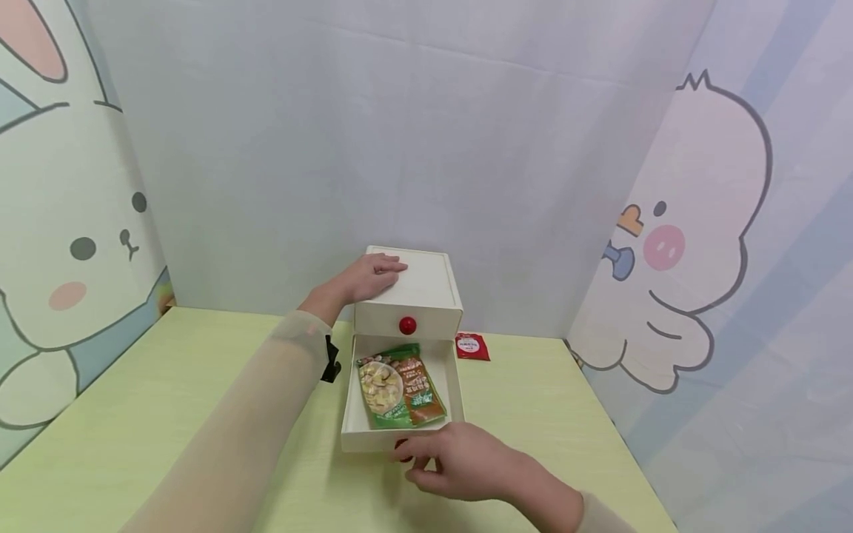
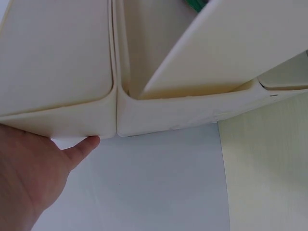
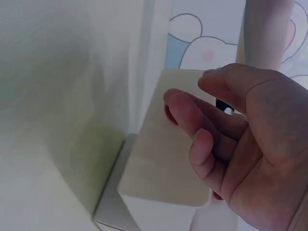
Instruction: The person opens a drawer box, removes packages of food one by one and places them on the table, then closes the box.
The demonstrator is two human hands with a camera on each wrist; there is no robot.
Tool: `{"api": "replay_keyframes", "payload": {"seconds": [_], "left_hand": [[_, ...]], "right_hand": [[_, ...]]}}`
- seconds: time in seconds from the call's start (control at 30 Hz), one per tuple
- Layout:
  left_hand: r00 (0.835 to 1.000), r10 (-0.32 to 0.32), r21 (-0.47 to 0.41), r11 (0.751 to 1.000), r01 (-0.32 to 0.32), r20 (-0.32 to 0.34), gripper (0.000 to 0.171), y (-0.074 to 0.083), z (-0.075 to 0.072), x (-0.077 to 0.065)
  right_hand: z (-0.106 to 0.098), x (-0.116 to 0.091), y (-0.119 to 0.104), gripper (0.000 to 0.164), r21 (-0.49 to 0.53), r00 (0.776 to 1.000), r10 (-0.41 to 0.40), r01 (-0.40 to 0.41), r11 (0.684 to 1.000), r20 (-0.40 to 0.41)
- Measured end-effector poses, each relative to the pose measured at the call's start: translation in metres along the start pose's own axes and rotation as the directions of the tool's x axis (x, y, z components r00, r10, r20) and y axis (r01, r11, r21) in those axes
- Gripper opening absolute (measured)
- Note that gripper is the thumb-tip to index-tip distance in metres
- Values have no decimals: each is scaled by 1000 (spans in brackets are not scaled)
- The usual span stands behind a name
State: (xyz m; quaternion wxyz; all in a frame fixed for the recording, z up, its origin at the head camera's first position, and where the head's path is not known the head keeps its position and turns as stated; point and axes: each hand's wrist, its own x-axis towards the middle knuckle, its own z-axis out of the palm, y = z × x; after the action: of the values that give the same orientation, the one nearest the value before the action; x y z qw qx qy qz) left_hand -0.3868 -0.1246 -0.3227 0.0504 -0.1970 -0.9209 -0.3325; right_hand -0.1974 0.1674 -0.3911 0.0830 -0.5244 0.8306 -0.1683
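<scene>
A small white drawer unit [image 1: 426,277] stands on the table, its lower drawer [image 1: 449,385] pulled out. Inside the drawer lies a green and brown food packet [image 1: 400,385] with a picture of food on it. My left hand [image 1: 369,279] rests flat on top of the unit; in the left wrist view the same hand [image 2: 29,173] touches its edge. In front of the lower drawer, my right hand [image 1: 460,460] has its fingertips at the red knob [image 3: 171,115]. Its fingers are loosely bent, and the thumb stands apart from them. The fingers partly cover that knob.
A red packet [image 1: 472,346] lies on the table to the right of the unit. The upper drawer, pushed in, has its own red knob [image 1: 408,326]. Behind the light green table [image 1: 533,414] hangs a pale curtain [image 1: 400,148], with cartoon animals at both sides.
</scene>
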Motion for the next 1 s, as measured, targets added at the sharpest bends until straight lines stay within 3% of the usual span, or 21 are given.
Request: {"api": "replay_keyframes", "payload": {"seconds": [0.2, 0.47, 0.83, 1.0], "left_hand": [[1000, -2, 1, 1000, 2, -2, 52, -1, -1, 1], [1000, -9, 8, 1000, 9, -2, 52, -3, -1, 2], [1000, -17, 3, 1000, 17, -1, 51, -2, -2, 1], [1000, -14, 16, 1000, 14, 5, 52, -2, -2, 1]], "right_hand": [[-44, 13, -11, 15, 7, 997, 46, -47, 999, 66], [-85, 51, -4, 15, -117, 992, 82, -70, 991, 100], [-104, 100, 17, 18, -265, 969, 155, -100, 959, 195], [-88, 114, 35, 31, -323, 928, 263, -172, 931, 264]]}}
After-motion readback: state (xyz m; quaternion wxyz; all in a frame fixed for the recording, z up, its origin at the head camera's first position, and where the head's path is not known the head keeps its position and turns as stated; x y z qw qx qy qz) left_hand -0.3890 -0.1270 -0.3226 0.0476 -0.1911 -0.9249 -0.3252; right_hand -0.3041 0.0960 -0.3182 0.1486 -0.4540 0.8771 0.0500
